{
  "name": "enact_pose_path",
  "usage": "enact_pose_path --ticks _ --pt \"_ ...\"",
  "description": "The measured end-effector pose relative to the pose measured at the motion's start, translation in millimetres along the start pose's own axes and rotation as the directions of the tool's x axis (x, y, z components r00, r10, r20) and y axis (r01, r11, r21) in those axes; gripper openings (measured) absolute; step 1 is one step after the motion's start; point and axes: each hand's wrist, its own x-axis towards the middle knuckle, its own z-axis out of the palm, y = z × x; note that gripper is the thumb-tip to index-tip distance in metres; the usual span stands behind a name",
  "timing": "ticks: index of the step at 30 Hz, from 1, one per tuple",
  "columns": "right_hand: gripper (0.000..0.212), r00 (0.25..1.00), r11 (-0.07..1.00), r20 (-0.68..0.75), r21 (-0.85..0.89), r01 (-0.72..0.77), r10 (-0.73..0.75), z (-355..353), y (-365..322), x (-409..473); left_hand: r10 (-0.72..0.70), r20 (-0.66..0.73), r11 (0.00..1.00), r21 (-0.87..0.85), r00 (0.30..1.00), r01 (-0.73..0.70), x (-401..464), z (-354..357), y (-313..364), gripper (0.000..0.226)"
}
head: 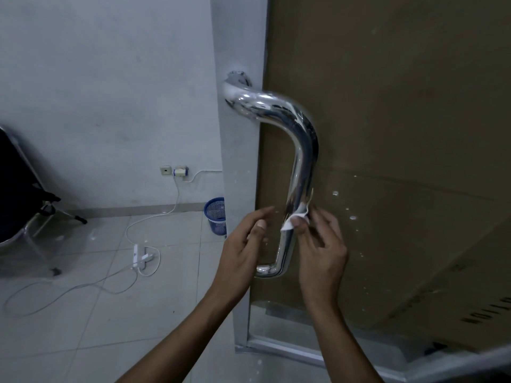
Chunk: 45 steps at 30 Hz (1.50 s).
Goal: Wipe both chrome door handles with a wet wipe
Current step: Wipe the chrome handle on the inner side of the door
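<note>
- Grey-white painted wall (105,87) fills the 9 to 12 o'clock sector; pale tiled floor (91,313) lies below it, with a white cable (154,217) running from a wall socket (181,171) to a power strip (136,255) on the tiles.
- Blue mesh wastebasket (216,215) stands on the floor against the wall, just beside the door frame (237,172). A dark folding chair (22,194) sits at 9 o'clock.
- Brown cardboard sheet (401,134) covers the door panel from 12 to 4 o'clock, flecked with white spots.
- Chrome door handle (300,161), a bent tube fixed at both ends, runs down the centre. Only one handle is in view.
- Judgement: the handle is rigid and fixed; its polished surface is likely slippery, so the wipe must be wrapped round the tube and drawn along it.
- Wet wipe (296,217) is a thin, limp white sheet, lying against the lower part of the tube. Judgement: light, soft, prone to bunching; best held by its edges.
- Right hand (320,244), at 5 o'clock, pinches the wipe between thumb and fingers.
- Left hand (243,244), just left of the tube, has loosely extended fingers and holds nothing.
</note>
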Motion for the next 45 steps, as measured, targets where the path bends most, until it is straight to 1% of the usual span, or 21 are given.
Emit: enact_pose_path --ticks 4,7,9,11,15,18,19,21,25,27,29,31,33,36,38,41,45 --pt "0.04 0.999 0.999 -0.035 -0.021 0.032 -0.032 3 -2 0 0.047 -0.014 0.999 -0.027 0.999 -0.047 8 1 13 0.03" --pt "0.048 0.999 0.999 -0.023 -0.026 -0.022 0.022 1 17 -24 0.061 -0.022 0.998 -0.02 0.998 -0.061 9 3 16 0.028" --pt "0.046 0.999 0.999 -0.026 -0.025 -0.033 0.032 1 24 -33 0.064 -0.026 0.998 -0.012 0.998 -0.064 10 5 18 0.029" --pt "0.042 0.999 1.0 -0.052 -0.022 0.0 -0.001 5 20 -28 0.056 -0.024 0.998 -0.027 0.998 -0.057 12 5 21 0.031" --pt "0.036 0.977 0.988 -0.144 -0.015 0.156 -0.156 15 -16 8 0.107 -0.053 0.992 -0.063 0.993 -0.11 16 6 36 0.034" --pt "0.035 0.971 0.979 -0.161 0.073 0.188 -0.175 20 -48 37 0.152 -0.081 0.984 -0.079 0.985 -0.159 21 8 49 0.035" --pt "0.035 0.97 0.973 -0.152 0.106 0.205 -0.188 22 -59 48 0.174 -0.097 0.98 -0.078 0.98 -0.182 23 8 55 0.036" --pt "0.036 0.961 0.959 -0.126 0.113 0.259 -0.245 24 -75 66 0.201 -0.119 0.974 -0.084 0.972 -0.211 25 9 64 0.036" --pt "0.031 0.905 0.905 0.007 0.017 0.425 -0.425 22 -96 92 0.206 -0.18 0.97 -0.096 0.962 -0.225 27 6 76 0.038" --pt "0.029 0.878 0.879 0.071 -0.023 0.476 -0.473 17 -99 99 0.193 -0.198 0.971 -0.102 0.961 -0.216 26 6 79 0.038" --pt "0.03 0.865 0.863 0.075 -0.064 0.501 -0.496 10 -93 96 0.191 -0.198 0.973 -0.092 0.961 -0.212 24 6 78 0.038" --pt "0.033 0.881 0.874 0.033 -0.112 0.473 -0.472 3 -81 82 0.188 -0.183 0.975 -0.082 0.965 -0.206 20 9 74 0.038" --pt "0.038 0.915 0.907 -0.005 -0.133 0.399 -0.403 0 -66 62 0.176 -0.165 0.979 -0.071 0.97 -0.19 16 13 70 0.038" --pt "0.04 0.962 0.96 -0.04 -0.088 0.266 -0.271 -1 -50 37 0.161 -0.148 0.982 -0.077 0.976 -0.173 11 17 67 0.038" --pt "0.042 0.972 0.972 -0.056 -0.071 0.226 -0.23 1 -45 26 0.153 -0.137 0.984 -0.068 0.979 -0.163 11 18 68 0.038" --pt "0.042 0.971 0.974 -0.076 -0.05 0.223 -0.226 4 -45 25 0.16 -0.141 0.984 -0.06 0.977 -0.17 11 19 72 0.039" --pt "0.039 0.958 0.962 -0.091 -0.023 0.272 -0.272 10 -64 48 0.205 -0.159 0.974 -0.063 0.966 -0.217 18 17 83 0.038"
